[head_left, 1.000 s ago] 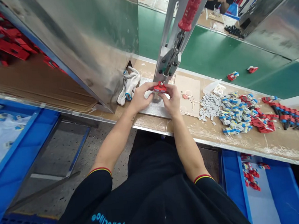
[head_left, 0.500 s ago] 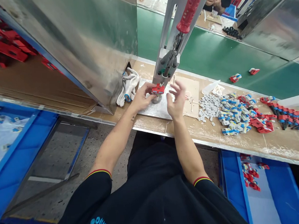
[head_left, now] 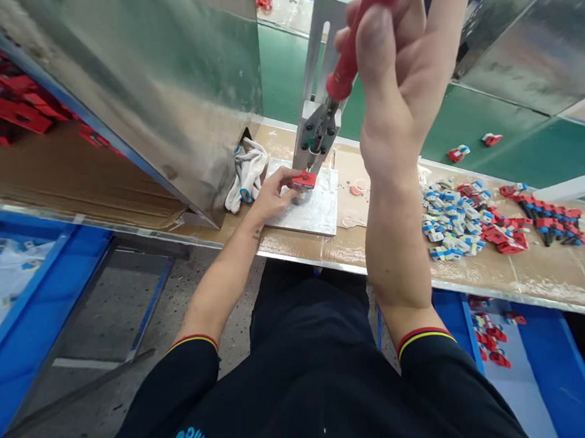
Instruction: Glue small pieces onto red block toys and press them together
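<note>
Between the fingers of my left hand (head_left: 277, 195) is a small red plastic part (head_left: 304, 180), held under the tip of a hand press (head_left: 319, 134). The press stands upright on a grey metal base plate (head_left: 316, 210). My right hand (head_left: 395, 72) is raised and wrapped around the red lever handle (head_left: 355, 41) of that press. The spot where the press tip meets the part is too small to make out clearly.
White gloves (head_left: 247, 174) lie left of the press, beside a metal panel (head_left: 173, 87). To the right are piles of white-and-blue pieces (head_left: 453, 221) and red parts (head_left: 508, 234). A green conveyor belt (head_left: 495, 111) runs behind. Blue bins (head_left: 547, 348) sit below the bench.
My right hand has risen from beside the press base and closed around the red lever handle. My left hand still holds the red part under the press.
</note>
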The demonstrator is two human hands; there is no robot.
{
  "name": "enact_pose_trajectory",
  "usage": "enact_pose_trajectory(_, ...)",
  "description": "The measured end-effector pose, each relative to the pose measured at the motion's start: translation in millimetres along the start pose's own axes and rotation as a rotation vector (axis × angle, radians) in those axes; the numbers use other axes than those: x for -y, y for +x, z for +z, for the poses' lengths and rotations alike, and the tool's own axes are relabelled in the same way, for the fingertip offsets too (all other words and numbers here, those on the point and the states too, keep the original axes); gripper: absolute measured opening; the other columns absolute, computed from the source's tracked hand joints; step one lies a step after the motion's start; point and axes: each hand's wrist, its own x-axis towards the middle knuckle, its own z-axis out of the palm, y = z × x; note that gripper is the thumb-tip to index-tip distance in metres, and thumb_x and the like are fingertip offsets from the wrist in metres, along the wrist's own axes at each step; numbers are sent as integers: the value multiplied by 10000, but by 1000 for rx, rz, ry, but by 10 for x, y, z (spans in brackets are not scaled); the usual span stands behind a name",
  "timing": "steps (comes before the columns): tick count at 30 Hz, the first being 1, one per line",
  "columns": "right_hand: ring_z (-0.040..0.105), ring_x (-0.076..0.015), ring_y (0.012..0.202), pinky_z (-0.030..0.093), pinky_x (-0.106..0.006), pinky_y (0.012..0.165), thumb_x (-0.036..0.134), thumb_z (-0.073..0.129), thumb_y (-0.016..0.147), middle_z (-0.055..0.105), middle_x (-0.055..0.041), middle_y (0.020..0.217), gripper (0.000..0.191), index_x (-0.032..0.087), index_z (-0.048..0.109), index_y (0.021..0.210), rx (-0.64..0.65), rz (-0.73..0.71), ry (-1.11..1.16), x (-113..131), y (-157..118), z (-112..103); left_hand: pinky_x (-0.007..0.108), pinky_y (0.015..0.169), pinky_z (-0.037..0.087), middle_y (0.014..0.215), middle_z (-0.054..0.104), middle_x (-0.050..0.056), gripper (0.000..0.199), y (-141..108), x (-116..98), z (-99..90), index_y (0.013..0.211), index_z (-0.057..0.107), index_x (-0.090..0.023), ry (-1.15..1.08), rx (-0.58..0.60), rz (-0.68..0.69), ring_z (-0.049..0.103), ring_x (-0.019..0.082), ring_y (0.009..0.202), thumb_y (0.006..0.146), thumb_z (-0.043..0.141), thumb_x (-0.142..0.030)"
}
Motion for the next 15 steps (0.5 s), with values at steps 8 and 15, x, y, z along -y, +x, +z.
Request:
enact_pose_trajectory(8, 752, -244, 1225, 656, -451, 1098, 526, 591, 1080, 743, -14, 1268, 342, 374, 686, 1372, 313, -290, -141, -36, -534, -330, 359, 877, 627, 1167, 816, 98, 372, 15, -136, 28, 1231, 681, -195, 57, -11, -10, 785, 234, 1027, 873, 771, -232)
enact_pose_trajectory(15, 615, -328, 1459, 583, -664, 1158, 418, 668, 1007, 686, -13, 1375, 186, 384, 732, 1178, 340, 160, -34, 1, -1225, -475, 390, 888, 632, 1129, 810, 82, 310, 22, -200, 28, 1160, 684, -225, 32, 5, -27, 775, 228, 997, 897, 781, -358)
